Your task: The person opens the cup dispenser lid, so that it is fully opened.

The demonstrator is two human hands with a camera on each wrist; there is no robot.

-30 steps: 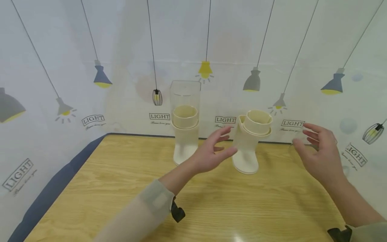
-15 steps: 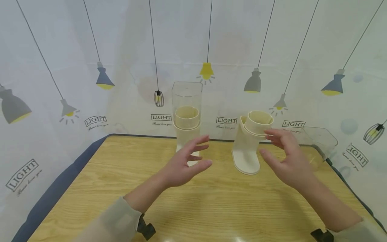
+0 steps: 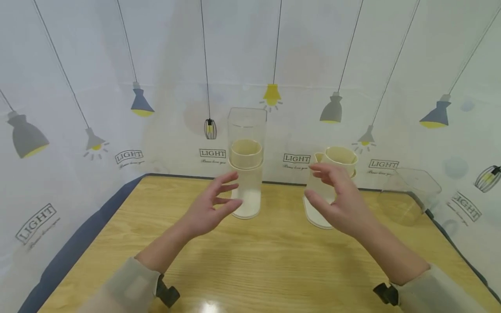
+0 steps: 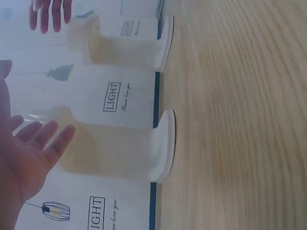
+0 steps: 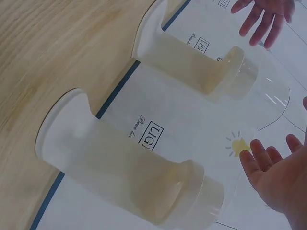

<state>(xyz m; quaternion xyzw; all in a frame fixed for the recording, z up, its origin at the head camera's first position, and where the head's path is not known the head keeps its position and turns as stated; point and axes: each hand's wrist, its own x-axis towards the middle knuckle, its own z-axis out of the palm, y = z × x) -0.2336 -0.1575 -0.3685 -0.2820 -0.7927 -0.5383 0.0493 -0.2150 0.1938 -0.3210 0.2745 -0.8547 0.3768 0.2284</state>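
Observation:
Two cream plastic dispenser stands with round ring tops stand on the table. The left stand (image 3: 250,187) has a clear square container (image 3: 247,119) upright around its ring. The right stand (image 3: 341,157) bears no clear container that I can make out. My left hand (image 3: 209,208), fingers loosely bent, hovers in front and to the left of the left stand, holding nothing. My right hand (image 3: 342,200) is in the air before the right stand, partly hiding it; its fingers are spread and nothing is in them. In the right wrist view, this hand (image 5: 283,177) appears apart from both stands.
Another clear container (image 3: 411,195) is on the table's right rear corner. A wooden table (image 3: 282,269) has a dark edge along the back. Behind it hangs a white cloth (image 3: 176,52) printed with lamps.
Both hands have moved left, the right one from near the clear container at the right to before the right stand, the left one from between the stands to beside the left stand.

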